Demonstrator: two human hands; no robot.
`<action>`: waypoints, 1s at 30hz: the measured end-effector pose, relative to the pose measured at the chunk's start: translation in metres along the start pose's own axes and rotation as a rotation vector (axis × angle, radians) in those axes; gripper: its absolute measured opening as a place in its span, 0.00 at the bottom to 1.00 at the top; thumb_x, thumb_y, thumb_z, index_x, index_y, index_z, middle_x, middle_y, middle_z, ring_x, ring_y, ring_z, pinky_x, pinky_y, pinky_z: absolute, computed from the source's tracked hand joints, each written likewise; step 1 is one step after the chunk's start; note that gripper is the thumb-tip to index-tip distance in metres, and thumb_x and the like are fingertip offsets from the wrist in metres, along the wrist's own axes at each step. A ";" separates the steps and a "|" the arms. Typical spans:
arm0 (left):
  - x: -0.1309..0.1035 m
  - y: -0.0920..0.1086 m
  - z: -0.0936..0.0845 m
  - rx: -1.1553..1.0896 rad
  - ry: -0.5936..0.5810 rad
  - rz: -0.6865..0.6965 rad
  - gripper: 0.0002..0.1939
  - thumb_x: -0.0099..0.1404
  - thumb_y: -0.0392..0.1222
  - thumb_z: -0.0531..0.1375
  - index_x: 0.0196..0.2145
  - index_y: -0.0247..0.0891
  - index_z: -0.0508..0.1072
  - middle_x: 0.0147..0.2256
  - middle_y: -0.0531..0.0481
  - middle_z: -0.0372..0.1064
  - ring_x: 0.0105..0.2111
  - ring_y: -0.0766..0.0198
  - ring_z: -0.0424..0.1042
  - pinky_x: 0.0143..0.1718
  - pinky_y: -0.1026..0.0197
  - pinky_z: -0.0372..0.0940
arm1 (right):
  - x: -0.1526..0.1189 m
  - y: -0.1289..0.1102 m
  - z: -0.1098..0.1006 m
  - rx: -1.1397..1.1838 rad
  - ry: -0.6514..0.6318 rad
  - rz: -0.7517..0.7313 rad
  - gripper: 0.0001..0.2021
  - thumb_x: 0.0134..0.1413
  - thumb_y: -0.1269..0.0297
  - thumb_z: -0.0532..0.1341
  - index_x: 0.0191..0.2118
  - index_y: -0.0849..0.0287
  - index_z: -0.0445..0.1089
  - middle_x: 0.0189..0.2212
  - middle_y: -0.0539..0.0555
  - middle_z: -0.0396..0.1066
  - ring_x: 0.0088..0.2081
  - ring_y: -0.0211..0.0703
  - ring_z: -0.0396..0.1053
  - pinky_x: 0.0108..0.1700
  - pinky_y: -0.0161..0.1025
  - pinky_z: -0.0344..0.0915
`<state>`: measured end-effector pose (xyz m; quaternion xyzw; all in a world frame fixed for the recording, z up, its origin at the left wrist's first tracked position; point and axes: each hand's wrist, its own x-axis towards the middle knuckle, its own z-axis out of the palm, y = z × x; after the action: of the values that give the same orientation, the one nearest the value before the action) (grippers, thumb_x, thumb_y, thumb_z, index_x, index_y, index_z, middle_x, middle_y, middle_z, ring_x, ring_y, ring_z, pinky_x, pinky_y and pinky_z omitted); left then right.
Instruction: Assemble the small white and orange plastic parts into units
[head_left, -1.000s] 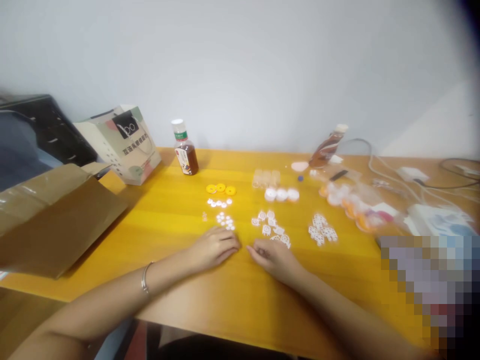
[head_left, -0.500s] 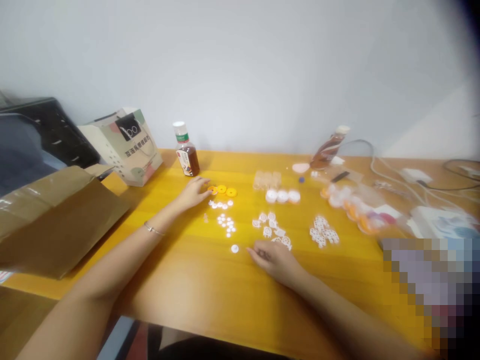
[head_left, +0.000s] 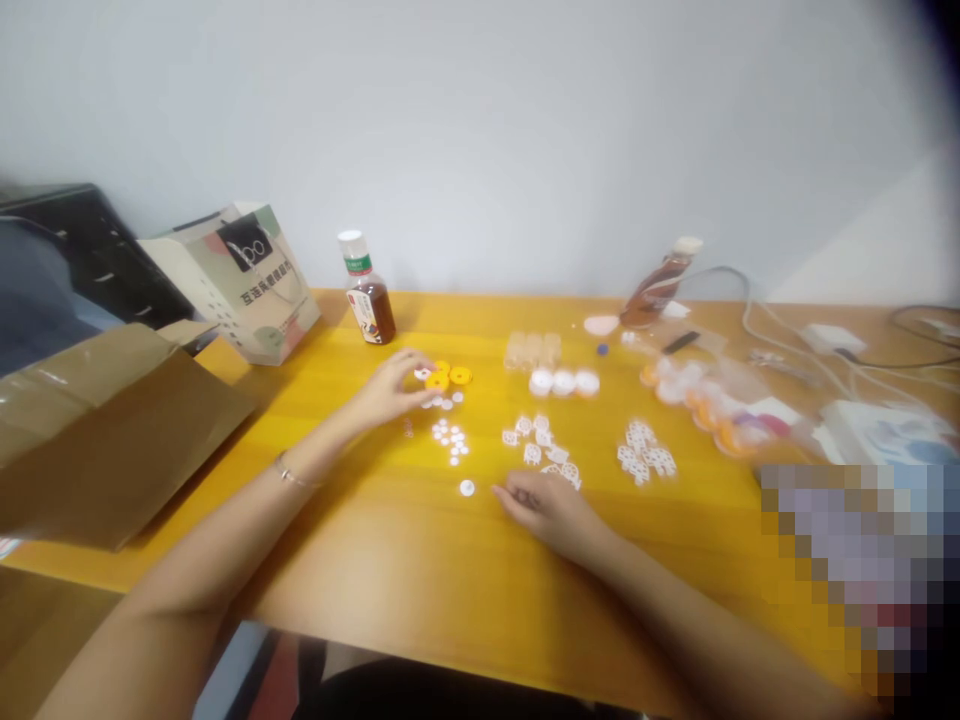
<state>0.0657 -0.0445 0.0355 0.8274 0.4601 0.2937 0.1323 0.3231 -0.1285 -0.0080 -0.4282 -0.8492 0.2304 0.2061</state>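
My left hand (head_left: 394,388) pinches a yellow disc (head_left: 436,383) by its edge, in front of two more yellow discs (head_left: 460,375) on the table. Small white round pieces (head_left: 448,432) lie just below that hand. My right hand (head_left: 547,508) rests with curled fingers on the table; whatever those fingers may hold is hidden. Left of it sits a single white disc (head_left: 467,488). White openwork pieces (head_left: 532,454) lie beyond the right hand, with a second group (head_left: 637,450) farther right.
A cardboard box (head_left: 112,430), a paper bag (head_left: 259,285) and a bottle (head_left: 369,300) stand at left. White round parts (head_left: 564,382) lie beside clear cups (head_left: 532,351). Another bottle (head_left: 660,285), cables (head_left: 784,350) and orange and white parts (head_left: 694,400) are at right.
My left hand has lifted one yellow disc from the row and brought it slightly nearer. The right hand keeps its curled pose. The view has shifted a little.
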 end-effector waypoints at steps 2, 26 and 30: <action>-0.018 0.027 0.002 -0.097 -0.151 0.147 0.16 0.58 0.48 0.58 0.43 0.38 0.67 0.43 0.46 0.63 0.43 0.62 0.64 0.46 0.59 0.59 | 0.000 0.000 0.000 0.012 -0.006 0.002 0.17 0.54 0.63 0.50 0.18 0.58 0.47 0.13 0.44 0.49 0.17 0.31 0.49 0.21 0.31 0.44; -0.056 0.056 0.042 -0.066 -0.293 0.216 0.06 0.63 0.38 0.54 0.33 0.36 0.70 0.35 0.48 0.67 0.37 0.65 0.65 0.40 0.62 0.58 | 0.001 0.001 0.002 0.033 -0.017 0.069 0.16 0.54 0.61 0.51 0.18 0.58 0.51 0.14 0.44 0.51 0.18 0.32 0.51 0.22 0.31 0.45; -0.063 0.059 0.048 -0.017 -0.250 0.193 0.06 0.62 0.39 0.55 0.33 0.36 0.70 0.34 0.49 0.67 0.37 0.64 0.65 0.39 0.61 0.57 | 0.001 0.000 0.002 0.057 -0.018 0.085 0.15 0.54 0.60 0.51 0.19 0.58 0.53 0.15 0.44 0.53 0.19 0.32 0.52 0.22 0.31 0.47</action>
<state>0.1099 -0.1269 0.0035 0.8967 0.3558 0.2036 0.1668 0.3217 -0.1279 -0.0092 -0.4558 -0.8252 0.2668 0.2005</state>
